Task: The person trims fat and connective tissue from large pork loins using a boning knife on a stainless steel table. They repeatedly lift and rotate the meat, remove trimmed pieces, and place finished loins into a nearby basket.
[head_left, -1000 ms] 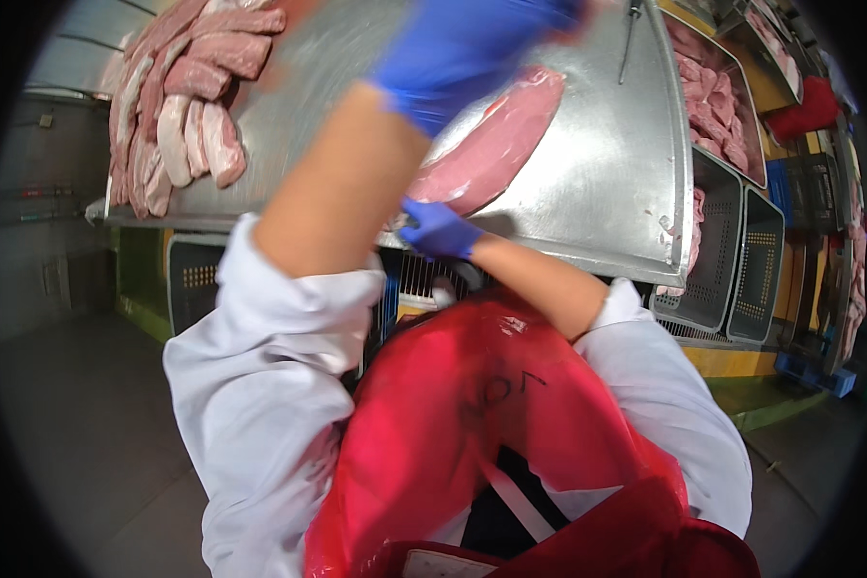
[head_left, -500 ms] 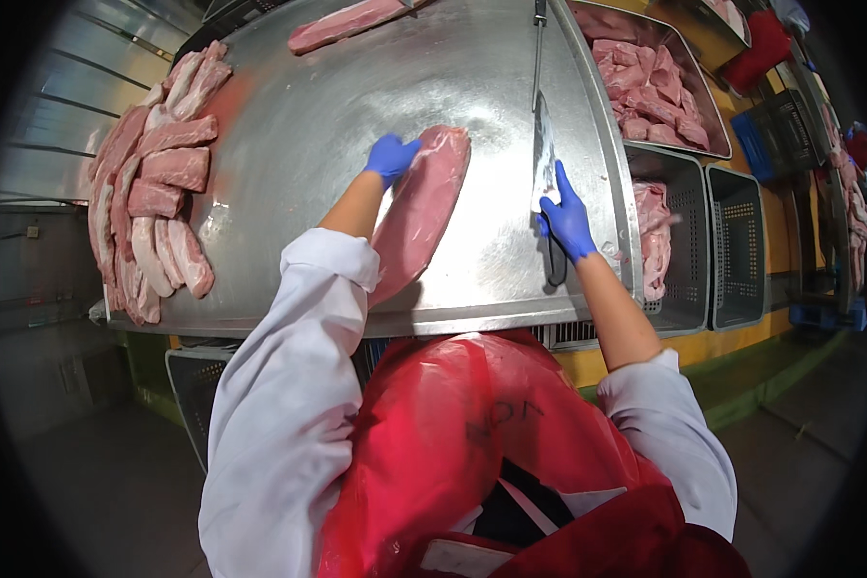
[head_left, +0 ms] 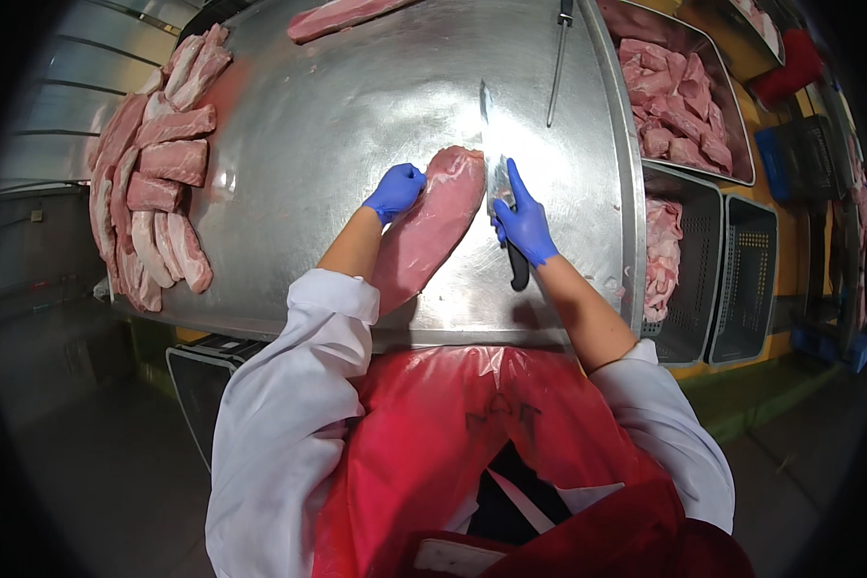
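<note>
Steel fills most of the view: a large metal table (head_left: 356, 116), bent by the lens, with a grey floor seen below its near edge. At the middle of the table a long pink loin (head_left: 431, 220) is laid at a slant, its far end up near the knife and its near end reaching toward the table's front edge. The left hand (head_left: 395, 191), gloved in blue, is curled into a loose fist and pressed against the loin's left side near its far end; nothing is seen to be clasped inside it. The right hand (head_left: 523, 223), also gloved in blue, is closed around the dark handle of a knife (head_left: 499, 169), the forefinger stretched along the back of the blade. The blade is pointed away from the body and is held just beside the loin's right edge; whether it touches the meat cannot be told. Cut slabs (head_left: 159, 183) are stacked in rows along the table's left rim. Another piece (head_left: 342, 16) is seen at the far edge, and a sharpening steel (head_left: 556, 67) is laid further right. Meat is heaped in a tray (head_left: 732, 144) and in a crate (head_left: 691, 289) beside the table. A red apron (head_left: 452, 453) and white sleeves are worn.
</note>
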Demonstrator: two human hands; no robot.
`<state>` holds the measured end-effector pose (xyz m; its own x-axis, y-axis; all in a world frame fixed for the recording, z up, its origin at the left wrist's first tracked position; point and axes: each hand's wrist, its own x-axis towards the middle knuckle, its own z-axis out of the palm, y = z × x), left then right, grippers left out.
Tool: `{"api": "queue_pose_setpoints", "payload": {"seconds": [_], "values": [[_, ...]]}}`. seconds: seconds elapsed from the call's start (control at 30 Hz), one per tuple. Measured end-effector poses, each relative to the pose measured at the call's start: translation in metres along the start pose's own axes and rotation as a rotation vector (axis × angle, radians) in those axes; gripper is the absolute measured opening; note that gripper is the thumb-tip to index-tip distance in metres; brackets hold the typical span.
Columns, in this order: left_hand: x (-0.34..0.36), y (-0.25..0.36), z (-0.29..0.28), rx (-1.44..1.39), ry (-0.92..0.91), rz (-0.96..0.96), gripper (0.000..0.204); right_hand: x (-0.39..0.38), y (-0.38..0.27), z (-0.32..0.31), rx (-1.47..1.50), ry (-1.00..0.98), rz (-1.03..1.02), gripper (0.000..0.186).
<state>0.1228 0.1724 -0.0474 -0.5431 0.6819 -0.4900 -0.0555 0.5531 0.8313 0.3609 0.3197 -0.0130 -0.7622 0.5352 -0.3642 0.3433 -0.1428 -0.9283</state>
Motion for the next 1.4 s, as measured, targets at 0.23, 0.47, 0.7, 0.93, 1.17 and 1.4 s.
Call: {"api": "queue_pose_setpoints", "payload": {"seconds": [0.23,0.47,0.7,0.93,1.17,1.4], "values": [[-0.005,0.011,-0.003,0.037,-0.122,-0.106,0.020,0.041,0.003,0.024,-0.148,0.000,-0.072,0.076],[-0.020,0.020,0.010,0.464,0.113,0.235,0.023,0.032,-0.018,0.044,-0.385,0.111,-0.231,0.072],[-0.034,0.018,0.011,0.395,0.178,0.218,0.023,0.029,-0.073,0.048,-0.938,-0.384,0.029,0.059],[-0.047,0.022,0.023,0.407,0.175,0.388,0.017,-0.004,-0.053,-0.004,-0.555,-0.498,0.086,0.068],[-0.053,0.023,0.013,0.557,0.215,0.411,0.016,-0.009,-0.031,0.005,-0.762,-0.474,-0.165,0.064],[-0.059,0.032,0.024,0.521,0.190,0.623,0.012,0.013,-0.062,0.028,-0.554,-0.451,0.056,0.067]]}}
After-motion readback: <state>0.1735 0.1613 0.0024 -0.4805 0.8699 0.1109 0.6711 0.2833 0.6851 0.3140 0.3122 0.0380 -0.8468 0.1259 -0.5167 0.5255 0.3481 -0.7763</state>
